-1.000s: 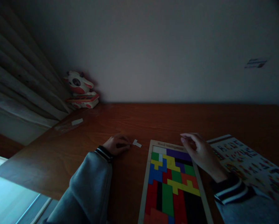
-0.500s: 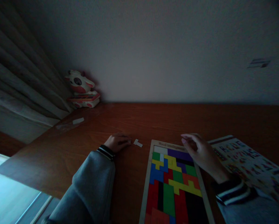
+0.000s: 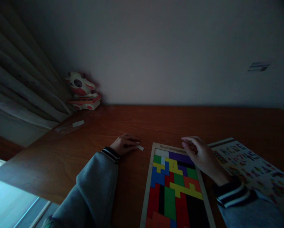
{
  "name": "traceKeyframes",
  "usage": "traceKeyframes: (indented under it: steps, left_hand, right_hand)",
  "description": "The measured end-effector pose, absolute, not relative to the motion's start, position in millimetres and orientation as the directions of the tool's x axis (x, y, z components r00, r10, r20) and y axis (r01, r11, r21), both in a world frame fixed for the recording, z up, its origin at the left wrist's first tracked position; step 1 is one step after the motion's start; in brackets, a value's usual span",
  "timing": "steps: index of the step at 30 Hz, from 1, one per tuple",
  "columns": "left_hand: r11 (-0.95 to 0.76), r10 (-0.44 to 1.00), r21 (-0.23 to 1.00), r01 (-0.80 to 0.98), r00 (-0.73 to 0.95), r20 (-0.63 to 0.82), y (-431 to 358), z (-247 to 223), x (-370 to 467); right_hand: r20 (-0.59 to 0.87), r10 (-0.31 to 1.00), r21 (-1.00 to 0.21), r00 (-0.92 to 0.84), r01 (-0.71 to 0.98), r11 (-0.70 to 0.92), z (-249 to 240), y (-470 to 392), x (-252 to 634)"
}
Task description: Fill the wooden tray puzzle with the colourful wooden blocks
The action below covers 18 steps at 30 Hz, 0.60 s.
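Mostly, coloured blocks point(image 3: 169, 202) fill the wooden puzzle tray point(image 3: 147, 190); one white piece point(image 3: 140, 148) lies outside, at bent fingers of the left hand point(image 3: 125, 144), whether gripped I can't tell. At the tray's corner, the right hand point(image 3: 201, 155) has fingers slightly parted.

hands: 2 point(image 3: 201, 155) | puzzle board: 1 point(image 3: 171, 148) | loose piece: 1 point(image 3: 140, 148) | pale strip: 1 point(image 3: 78, 123) | sheet: 1 point(image 3: 250, 164) | toy: 1 point(image 3: 81, 90)

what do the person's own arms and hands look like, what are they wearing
Both the left hand and right hand are bare, with no gloves. The left sleeve and right sleeve look greyish-blue in this dim light. The left cuff and right cuff are dark with pale stripes running around them.
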<state>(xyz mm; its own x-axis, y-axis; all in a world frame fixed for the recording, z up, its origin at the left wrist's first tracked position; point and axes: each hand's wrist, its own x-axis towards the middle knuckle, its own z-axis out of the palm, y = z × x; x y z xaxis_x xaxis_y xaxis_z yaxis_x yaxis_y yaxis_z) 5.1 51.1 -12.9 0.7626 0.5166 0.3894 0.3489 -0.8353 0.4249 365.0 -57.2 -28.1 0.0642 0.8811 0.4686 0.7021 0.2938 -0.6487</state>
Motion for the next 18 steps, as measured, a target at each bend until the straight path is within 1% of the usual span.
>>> traceKeyframes:
  steps: [4,6,9,12,14,16,18]
  left_hand:
    - [-0.805,0.560,0.456,0.381,0.743,0.367,51,-15,2]
    - [-0.799,0.579,0.444,0.406,0.720,0.383,51,-16,1]
    - [-0.797,0.599,0.404,0.449,0.670,0.438,45,-16,5]
    - [-0.782,0.622,0.371,0.501,0.582,0.524,32,-16,16]
    - [-0.789,0.607,0.343,0.510,0.557,0.567,22,-17,25]
    - [-0.792,0.595,0.306,0.529,0.554,0.582,12,-18,34]
    - [-0.755,0.619,0.248,0.607,0.534,0.576,5,-19,40]
  right_hand:
    - [0.458,0.887,-0.646,0.055,0.707,0.290,-27,-58,364]
    - [0.459,0.887,-0.640,0.050,0.711,0.291,-27,-58,364]
    - [0.459,0.887,-0.638,0.046,0.712,0.294,-27,-58,364]
    - [0.455,0.889,-0.639,0.042,0.711,0.294,-28,-57,365]
    - [0.459,0.887,-0.633,0.038,0.715,0.297,-27,-57,365]
    - [0.463,0.886,-0.625,0.031,0.720,0.301,-27,-57,364]
    - [0.463,0.886,-0.626,0.029,0.718,0.304,-26,-57,364]
